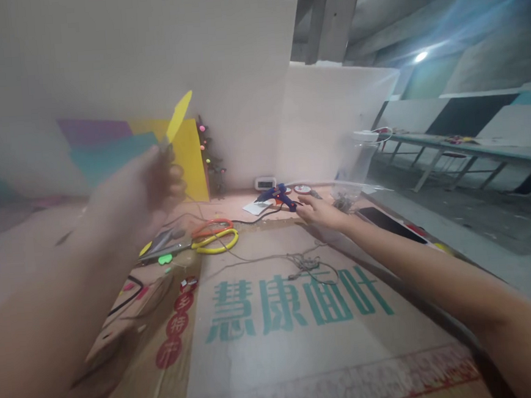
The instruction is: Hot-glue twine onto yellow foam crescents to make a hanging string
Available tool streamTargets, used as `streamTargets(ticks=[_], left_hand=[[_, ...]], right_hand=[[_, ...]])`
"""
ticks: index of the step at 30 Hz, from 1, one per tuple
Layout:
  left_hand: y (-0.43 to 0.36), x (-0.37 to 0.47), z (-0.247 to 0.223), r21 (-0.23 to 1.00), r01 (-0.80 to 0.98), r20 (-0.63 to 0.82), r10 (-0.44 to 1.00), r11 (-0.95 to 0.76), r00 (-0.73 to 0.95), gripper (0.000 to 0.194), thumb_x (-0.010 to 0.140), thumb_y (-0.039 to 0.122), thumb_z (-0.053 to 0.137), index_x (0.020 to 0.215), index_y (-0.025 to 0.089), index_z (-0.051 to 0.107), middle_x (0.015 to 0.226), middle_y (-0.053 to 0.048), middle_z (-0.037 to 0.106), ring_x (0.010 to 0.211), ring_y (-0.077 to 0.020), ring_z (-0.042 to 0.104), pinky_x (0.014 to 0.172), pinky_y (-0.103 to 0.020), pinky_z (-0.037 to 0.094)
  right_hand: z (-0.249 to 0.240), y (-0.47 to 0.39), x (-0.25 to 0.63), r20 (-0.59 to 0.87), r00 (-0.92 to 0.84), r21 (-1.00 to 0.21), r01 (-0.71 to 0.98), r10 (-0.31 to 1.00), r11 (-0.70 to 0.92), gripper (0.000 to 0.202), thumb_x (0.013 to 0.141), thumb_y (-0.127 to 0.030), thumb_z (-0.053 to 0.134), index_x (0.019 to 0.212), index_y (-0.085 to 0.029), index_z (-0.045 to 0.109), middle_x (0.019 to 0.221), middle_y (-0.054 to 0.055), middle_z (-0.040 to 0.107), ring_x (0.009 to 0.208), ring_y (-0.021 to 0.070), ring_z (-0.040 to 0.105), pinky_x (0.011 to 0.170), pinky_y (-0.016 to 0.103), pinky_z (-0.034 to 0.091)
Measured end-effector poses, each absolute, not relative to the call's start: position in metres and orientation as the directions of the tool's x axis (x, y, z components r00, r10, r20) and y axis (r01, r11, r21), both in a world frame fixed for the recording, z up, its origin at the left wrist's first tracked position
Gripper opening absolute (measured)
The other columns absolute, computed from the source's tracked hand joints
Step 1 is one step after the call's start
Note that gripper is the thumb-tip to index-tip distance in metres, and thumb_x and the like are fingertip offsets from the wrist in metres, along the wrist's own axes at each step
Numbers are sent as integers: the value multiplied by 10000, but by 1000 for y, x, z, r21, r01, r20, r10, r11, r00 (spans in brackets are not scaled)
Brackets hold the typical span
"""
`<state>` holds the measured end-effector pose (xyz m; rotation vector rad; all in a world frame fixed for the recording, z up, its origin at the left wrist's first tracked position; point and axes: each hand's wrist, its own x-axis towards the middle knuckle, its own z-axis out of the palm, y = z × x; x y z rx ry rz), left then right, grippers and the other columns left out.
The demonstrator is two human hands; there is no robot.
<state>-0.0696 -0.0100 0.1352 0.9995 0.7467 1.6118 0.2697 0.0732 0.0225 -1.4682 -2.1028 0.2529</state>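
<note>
My left hand (164, 170), partly blurred, is raised on the left. Its closed fingers grip a yellow leaf-shaped piece (180, 115) that points up. A thin cord (247, 260) runs from below this hand across the cardboard to a loose tangle. My right hand (319, 212) reaches forward with fingers stretched out and apart. Its fingertips are at the handle of a blue glue gun (274, 193); whether they touch it I cannot tell. The glue gun rests near a white paper scrap (257, 207). Scissors with orange and yellow handles (216, 241) lie between my hands.
Printed cardboard (300, 355) covers the near table. Coloured sheets (193, 162) lean on the white board behind, beside a small decorated branch (206, 145). A small white clock-like device (265, 183), a clear plastic container (357, 161) and a dark phone-like slab (389, 225) stand or lie around.
</note>
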Motion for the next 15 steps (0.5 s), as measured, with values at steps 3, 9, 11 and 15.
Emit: streamTargets(ticks=[3,9,11,15], left_hand=[[-9,-70,136,867,-427,227,967,-255,-116,210,923,266,487,741,161,483,566,29,387,422,-49,339,359,-138,224],[-6,-91,146,907,-273,287,945,-321,-159,206,923,293,445,758,168,438,568,45,329,454,-50,279,459,-157,178],[-4,-102,151,933,-203,261,948,-296,-183,242,934,265,388,713,169,410,527,54,272,439,-45,230,477,-164,159],[8,-131,149,988,-4,156,984,-157,-84,257,860,96,364,618,180,369,455,56,282,389,-35,233,455,-161,122]], right_hand=[[31,26,278,278,-340,-460,774,898,435,350,933,-369,486,1237,-236,599,1297,71,614,1168,240,575,1024,393,422],[40,-22,295,0,-662,-421,680,750,600,495,741,-339,739,1222,-283,637,1286,47,605,1150,259,569,986,368,442],[38,-16,304,-29,-633,-398,717,774,572,205,777,-272,665,974,-240,713,1038,47,679,920,219,632,815,330,494],[44,-5,323,-45,-517,-398,794,855,459,79,784,-190,570,730,-212,623,718,17,647,640,170,582,578,276,425]])
